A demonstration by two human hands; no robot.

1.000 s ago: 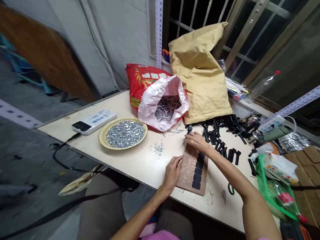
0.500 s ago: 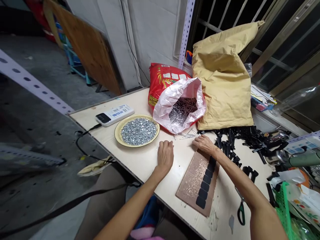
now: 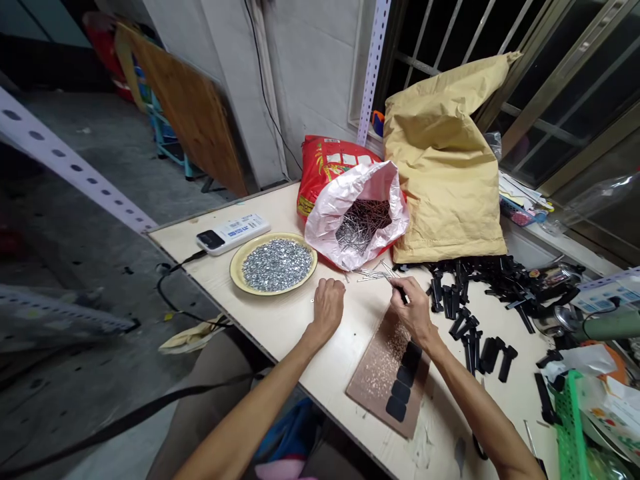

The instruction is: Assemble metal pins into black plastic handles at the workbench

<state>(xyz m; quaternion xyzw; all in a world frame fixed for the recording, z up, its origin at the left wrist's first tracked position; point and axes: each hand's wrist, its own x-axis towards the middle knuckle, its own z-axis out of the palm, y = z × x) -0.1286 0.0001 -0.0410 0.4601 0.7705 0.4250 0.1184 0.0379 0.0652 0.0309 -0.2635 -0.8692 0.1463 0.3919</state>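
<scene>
My left hand (image 3: 329, 308) rests fingers-curled on the table beside a yellow plate (image 3: 239, 256) heaped with small silver nuts (image 3: 276, 264). What its fingertips press on is hidden. My right hand (image 3: 413, 309) is closed in a pinch on a thin metal pin picked from the loose pins (image 3: 373, 272) lying before the white bag of pins (image 3: 362, 220). Just below this hand lies a brown perforated board (image 3: 380, 363) with several black pieces (image 3: 405, 380) set in a row along its right side.
A tan paper sack (image 3: 445, 160) and a red bag (image 3: 325, 167) stand behind. Black plastic parts (image 3: 475, 293) spread across the right of the table. A white remote-like device (image 3: 233, 231) with a cable lies at the left. A green basket (image 3: 570, 427) sits at the right edge.
My left hand left the board and moved up beside the plate. My right hand lifted from the table near the loose pins and now pinches one. The camera swung left and nearer.
</scene>
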